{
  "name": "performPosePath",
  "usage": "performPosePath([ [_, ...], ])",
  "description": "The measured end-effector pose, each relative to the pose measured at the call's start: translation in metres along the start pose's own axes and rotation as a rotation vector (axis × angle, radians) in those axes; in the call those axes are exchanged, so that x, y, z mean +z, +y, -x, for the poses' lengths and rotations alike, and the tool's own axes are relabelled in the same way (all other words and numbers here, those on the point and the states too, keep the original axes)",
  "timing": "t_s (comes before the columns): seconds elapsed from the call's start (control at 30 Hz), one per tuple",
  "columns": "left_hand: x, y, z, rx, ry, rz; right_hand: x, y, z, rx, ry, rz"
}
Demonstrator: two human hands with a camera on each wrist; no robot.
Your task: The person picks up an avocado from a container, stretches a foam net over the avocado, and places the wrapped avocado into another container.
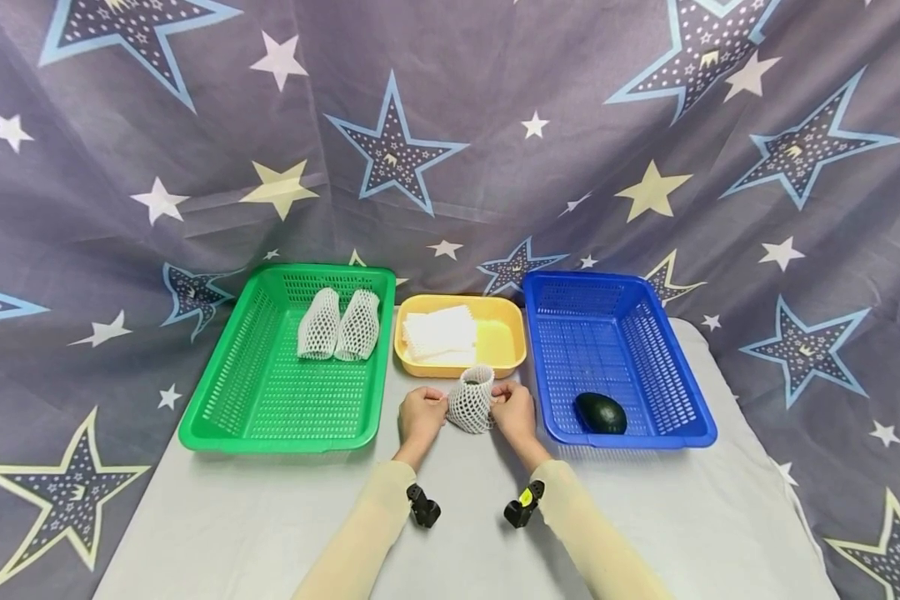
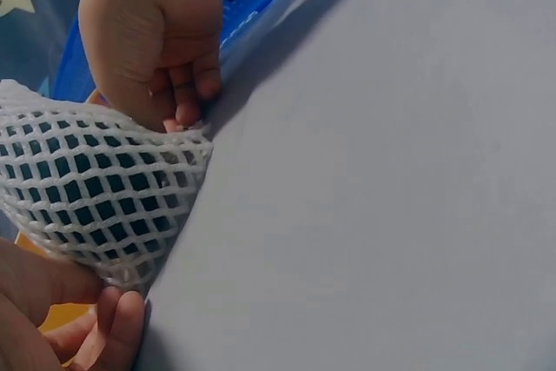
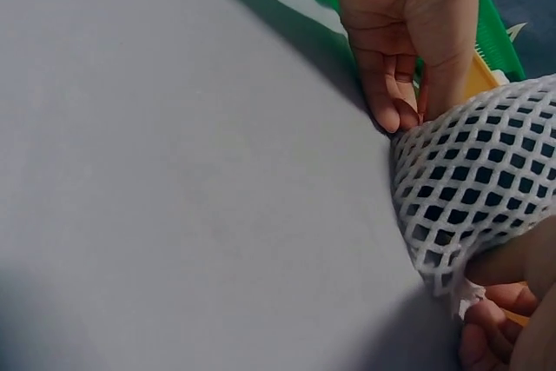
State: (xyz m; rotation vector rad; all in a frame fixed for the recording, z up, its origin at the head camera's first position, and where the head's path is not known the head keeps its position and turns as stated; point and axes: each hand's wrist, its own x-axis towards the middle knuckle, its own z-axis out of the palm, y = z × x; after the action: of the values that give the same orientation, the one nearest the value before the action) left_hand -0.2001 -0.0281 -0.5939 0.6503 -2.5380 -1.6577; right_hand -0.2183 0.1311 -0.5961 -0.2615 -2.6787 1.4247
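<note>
A white foam net sleeve (image 1: 470, 410) stands on the table between both hands, with a dark green avocado (image 2: 102, 182) showing through its mesh. My left hand (image 1: 422, 417) pinches the lower edge of the net on one side. On the opposite side my right hand (image 1: 516, 414) pinches that edge between thumb and fingers. The right wrist view shows the net (image 3: 486, 175) stretched wide at this edge. Another bare avocado (image 1: 601, 413) lies in the near part of the blue basket (image 1: 708, 429).
At the left, a green basket (image 1: 285, 444) holds two netted pieces (image 1: 337, 327) side by side. Between the baskets sits a yellow bin (image 1: 500, 333) with a stack of flat white net sleeves (image 1: 442, 332). Behind hangs a star-patterned curtain (image 1: 487, 192). A pale cloth covers the table (image 1: 472, 542).
</note>
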Motion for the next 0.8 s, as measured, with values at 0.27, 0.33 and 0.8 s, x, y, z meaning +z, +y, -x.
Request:
performPosePath([
  [0.27,0.003,-0.005,-0.001,0.022,0.068,-0.034,0.004,-0.002,0.001,-0.04,0.018,0.025],
  [0.33,0.002,-0.005,-0.001,0.023,0.065,-0.043,0.005,-0.003,0.003,-0.068,0.028,0.046],
  [0.8,-0.012,0.006,0.008,-0.042,-0.141,0.196,0.007,-0.012,0.01,-0.123,-0.021,-0.047],
])
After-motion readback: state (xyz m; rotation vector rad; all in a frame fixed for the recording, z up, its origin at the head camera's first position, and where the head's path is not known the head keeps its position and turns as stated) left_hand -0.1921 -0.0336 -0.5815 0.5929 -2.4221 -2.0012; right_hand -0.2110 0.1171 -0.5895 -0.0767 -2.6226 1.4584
